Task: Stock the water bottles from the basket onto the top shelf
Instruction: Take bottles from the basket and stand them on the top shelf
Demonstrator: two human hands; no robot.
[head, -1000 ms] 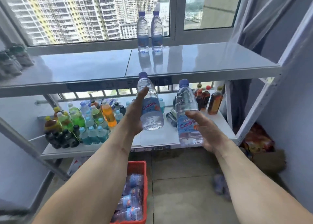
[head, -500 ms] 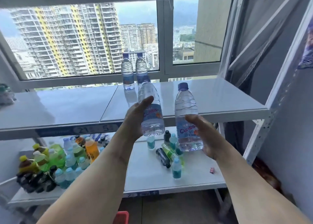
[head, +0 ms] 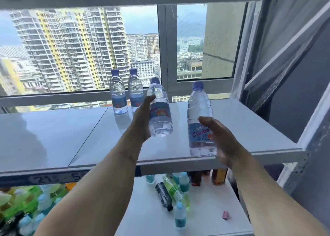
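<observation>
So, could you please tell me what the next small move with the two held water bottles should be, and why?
Probably carry both further back and set them down beside the two standing bottles by the window. The left hand holds its water bottle tilted above the top shelf; the right hand's bottle sits near the front edge.

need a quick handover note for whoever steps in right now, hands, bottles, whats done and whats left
Left hand: grips a water bottle, tilted, above the top shelf.
Right hand: grips a second bottle, upright, over the shelf's front edge; whether it touches down cannot be told.
Done: two bottles stand side by side at the back of the shelf by the window.
Left: set both held bottles down, likely beside that pair. The basket is out of view, so how many remain there is unknown.
</observation>
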